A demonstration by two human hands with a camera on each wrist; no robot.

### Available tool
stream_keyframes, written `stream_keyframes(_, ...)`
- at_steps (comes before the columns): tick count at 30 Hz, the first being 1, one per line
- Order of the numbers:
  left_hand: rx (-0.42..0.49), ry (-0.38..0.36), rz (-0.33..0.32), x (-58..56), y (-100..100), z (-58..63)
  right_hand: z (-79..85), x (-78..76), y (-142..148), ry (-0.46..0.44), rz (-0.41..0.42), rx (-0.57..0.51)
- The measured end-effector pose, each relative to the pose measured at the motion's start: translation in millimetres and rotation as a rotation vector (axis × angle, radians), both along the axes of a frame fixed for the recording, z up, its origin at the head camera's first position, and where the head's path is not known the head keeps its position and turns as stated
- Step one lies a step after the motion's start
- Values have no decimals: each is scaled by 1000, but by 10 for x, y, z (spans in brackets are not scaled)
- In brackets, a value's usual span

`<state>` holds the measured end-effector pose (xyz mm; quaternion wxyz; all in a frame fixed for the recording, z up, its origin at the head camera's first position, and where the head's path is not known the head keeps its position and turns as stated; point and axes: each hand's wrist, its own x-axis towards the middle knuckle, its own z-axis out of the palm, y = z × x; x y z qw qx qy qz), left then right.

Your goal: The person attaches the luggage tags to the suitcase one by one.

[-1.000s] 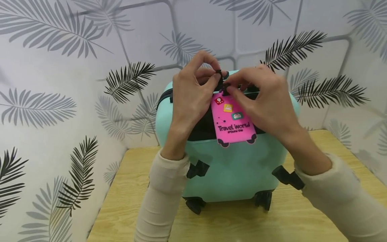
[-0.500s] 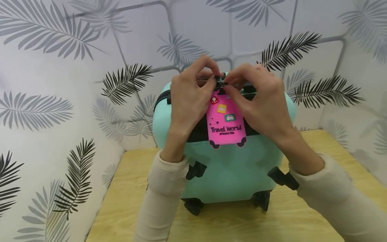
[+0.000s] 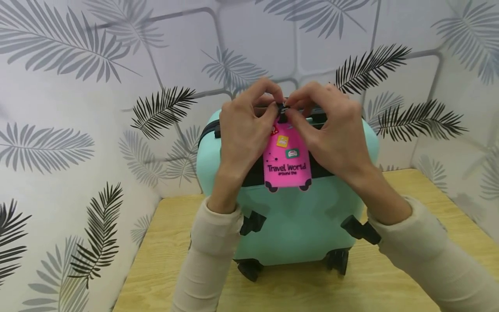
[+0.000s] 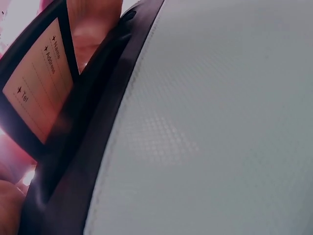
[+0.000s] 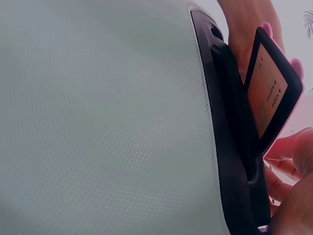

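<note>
Tag [image 3: 287, 159], bright pink with "Travel World" lettering, hangs before the dark handle [image 5: 237, 117] of a mint suitcase [image 3: 296, 221]; the left hand [image 3: 244, 130] pinches the black strap [image 3: 282, 117] at its top between thumb and finger, and the right hand [image 3: 336, 125] pinches it just beside (fingertips hide the fastening from me), the suitcase's wheels [image 3: 251, 269] on a wooden table [image 3: 171, 242]

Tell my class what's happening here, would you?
A person's left hand and right hand pinch the black strap of a pink luggage tag near the top of a mint suitcase. The tag hangs in front of the suitcase, which sits on a wooden table. Whether the strap is fastened can't be seen.
</note>
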<state>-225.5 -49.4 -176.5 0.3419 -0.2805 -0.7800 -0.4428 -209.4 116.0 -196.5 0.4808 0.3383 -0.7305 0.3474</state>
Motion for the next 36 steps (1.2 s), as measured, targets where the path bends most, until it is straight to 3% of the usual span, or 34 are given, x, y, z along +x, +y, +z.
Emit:
stream_keyframes(19, 10, -14, -29, 2, -3, -16, -22, 3, 9, -63, 3, -21)
stream_keyframes(28, 31, -13, -112, 24, -35, -35, -29, -9, 9, -72, 16, -39)
stream_keyframes(36, 44, -35, -131, 50, -48, -46, -15, 6, 5, -133, 31, -66)
